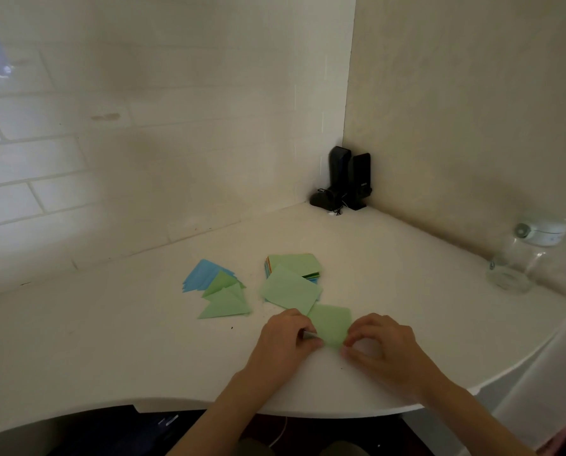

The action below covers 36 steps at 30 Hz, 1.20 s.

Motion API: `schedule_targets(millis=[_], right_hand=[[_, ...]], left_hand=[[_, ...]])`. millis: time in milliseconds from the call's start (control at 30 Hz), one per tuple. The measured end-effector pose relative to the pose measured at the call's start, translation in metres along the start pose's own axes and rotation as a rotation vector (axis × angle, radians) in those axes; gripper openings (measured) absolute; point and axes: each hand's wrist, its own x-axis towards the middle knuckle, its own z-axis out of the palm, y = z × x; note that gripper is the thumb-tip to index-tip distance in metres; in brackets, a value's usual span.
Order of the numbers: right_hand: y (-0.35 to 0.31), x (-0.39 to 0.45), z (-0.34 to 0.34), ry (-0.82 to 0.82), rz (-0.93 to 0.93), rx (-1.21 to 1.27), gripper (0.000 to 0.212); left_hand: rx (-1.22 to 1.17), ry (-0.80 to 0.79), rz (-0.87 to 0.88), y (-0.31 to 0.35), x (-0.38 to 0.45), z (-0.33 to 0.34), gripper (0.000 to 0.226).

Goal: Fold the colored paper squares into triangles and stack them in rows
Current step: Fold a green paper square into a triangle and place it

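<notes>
At the near edge of the white counter point(110, 340), my left hand point(283, 339) and right hand point(378, 345) pinch the two near corners of a green paper square point(331, 324), fingertips closed on the sheet as it lies flat. The sheet looks thin, feather-light and limp; I judge it will slide on the smooth top and crease at the slightest pressure, so corners are the place to hold, with one fingertip pinning it before any fold. Just behind it lies a loose green sheet point(291, 289), resting partly against the stack of unfolded squares point(294, 265) toward the middle of the counter. To the left, well clear of my hands, folded green triangles point(225, 302) overlap a row of blue triangles point(201, 274). Black speakers point(349, 179) occupy the far corner.
</notes>
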Motion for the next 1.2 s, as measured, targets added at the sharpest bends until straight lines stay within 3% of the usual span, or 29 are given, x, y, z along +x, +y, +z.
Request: schedule_targets(millis=[200, 433, 867, 1000, 1133, 1200], right_hand=[[-0.008, 0.003, 0.013, 0.17, 0.118, -0.02, 0.02], [-0.015, 0.007, 0.018, 0.233, 0.203, -0.061, 0.023], [-0.017, 0.016, 0.004, 0.028, 0.268, 0.083, 0.026], [-0.02, 0.015, -0.002, -0.009, 0.28, 0.102, 0.029], [-0.019, 0.003, 0.0, 0.131, 0.271, 0.153, 0.016], [-0.019, -0.004, 0.0, 0.169, 0.274, 0.09, 0.021]], left_hand=[[0.011, 0.04, -0.126, 0.004, 0.003, 0.001, 0.027], [0.116, 0.017, -0.194, 0.004, 0.008, 0.009, 0.035], [-0.233, -0.043, -0.258, -0.007, 0.009, -0.005, 0.018], [-0.21, -0.034, -0.203, -0.008, 0.007, -0.004, 0.026], [-0.123, 0.089, -0.047, 0.006, -0.001, 0.003, 0.015], [-0.073, 0.073, 0.059, 0.016, -0.005, 0.009, 0.016]])
